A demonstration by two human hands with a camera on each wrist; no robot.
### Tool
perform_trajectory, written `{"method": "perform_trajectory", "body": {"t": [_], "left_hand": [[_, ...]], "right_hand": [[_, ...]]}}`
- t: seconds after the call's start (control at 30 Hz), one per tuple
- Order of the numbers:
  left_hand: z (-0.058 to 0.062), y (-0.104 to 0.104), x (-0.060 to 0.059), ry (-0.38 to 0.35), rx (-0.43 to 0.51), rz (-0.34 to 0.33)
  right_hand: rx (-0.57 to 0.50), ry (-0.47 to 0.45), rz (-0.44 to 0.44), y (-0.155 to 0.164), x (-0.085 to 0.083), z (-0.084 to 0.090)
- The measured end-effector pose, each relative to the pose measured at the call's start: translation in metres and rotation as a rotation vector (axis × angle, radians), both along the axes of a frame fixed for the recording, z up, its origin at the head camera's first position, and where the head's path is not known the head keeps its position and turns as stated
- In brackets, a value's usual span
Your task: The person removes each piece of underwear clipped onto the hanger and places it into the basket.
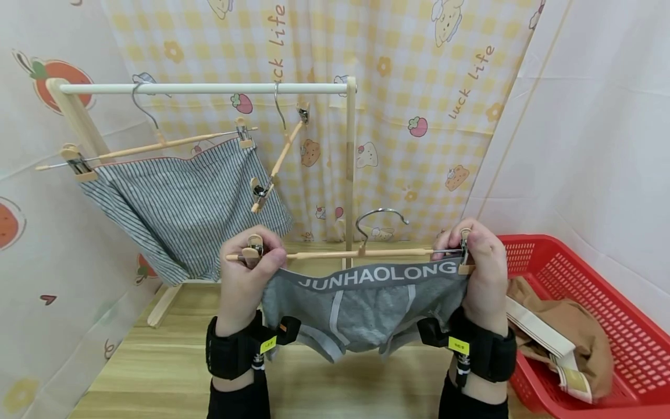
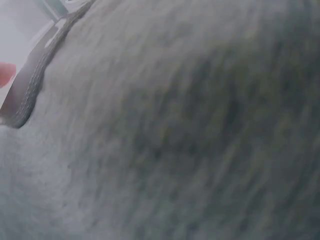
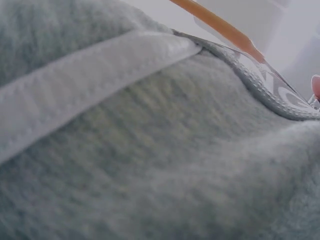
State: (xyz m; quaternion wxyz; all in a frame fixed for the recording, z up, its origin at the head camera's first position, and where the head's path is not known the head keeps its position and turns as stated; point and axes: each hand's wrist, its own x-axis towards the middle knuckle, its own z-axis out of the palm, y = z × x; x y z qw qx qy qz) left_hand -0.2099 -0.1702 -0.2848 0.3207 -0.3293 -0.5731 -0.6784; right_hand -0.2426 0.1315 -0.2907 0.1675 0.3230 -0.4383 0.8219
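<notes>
Grey boxer briefs [image 1: 366, 308] with JUNHAOLONG lettering on the waistband hang spread below a wooden clip hanger [image 1: 324, 255] in the head view. My left hand [image 1: 246, 273] grips the hanger's left clip, thumb across it, and covers that waistband corner. At the other end my right hand [image 1: 484, 279] pinches the right clip [image 1: 466, 256], whose lower pad lies at the waistband's right corner. The hanger's metal hook points up, free of the rail. Grey cloth [image 2: 150, 125] nearly fills the left wrist view; in the right wrist view the briefs [image 3: 150, 140] lie under the wooden bar [image 3: 220, 25].
A white rail [image 1: 209, 88] on a wooden stand holds striped shorts [image 1: 183, 203] clipped to one hanger and a bare clip hanger [image 1: 282, 154]. At the right, a red basket [image 1: 565, 256] contains brown cloth [image 1: 576, 326]. A wood-grain tabletop [image 1: 356, 390] lies below my hands.
</notes>
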Motion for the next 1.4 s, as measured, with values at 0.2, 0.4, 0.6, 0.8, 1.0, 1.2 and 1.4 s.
{"method": "perform_trajectory", "body": {"t": [0.2, 0.4, 0.6, 0.8, 1.0, 1.2, 1.4], "left_hand": [[0.000, -0.007, 0.002, -0.002, -0.085, 0.008], [0.001, -0.006, 0.004, -0.049, -0.069, 0.002], [0.000, -0.003, 0.004, -0.068, -0.033, 0.013], [0.000, -0.001, 0.003, -0.073, 0.011, 0.027], [0.003, 0.001, 0.003, -0.091, 0.048, 0.089], [0.002, 0.004, 0.004, -0.154, 0.062, 0.102], [0.003, 0.005, 0.004, -0.134, 0.063, 0.092]], "right_hand": [[0.022, -0.013, -0.019, 0.001, -0.001, 0.000], [0.034, -0.037, -0.033, 0.002, -0.002, 0.000], [0.035, -0.051, -0.024, 0.003, 0.000, 0.002], [0.049, -0.059, -0.041, 0.002, 0.000, 0.002], [0.075, -0.072, -0.060, 0.003, -0.001, 0.004], [0.077, 0.030, -0.030, 0.006, 0.001, 0.001], [0.035, 0.085, 0.095, 0.009, 0.001, 0.001]]}}
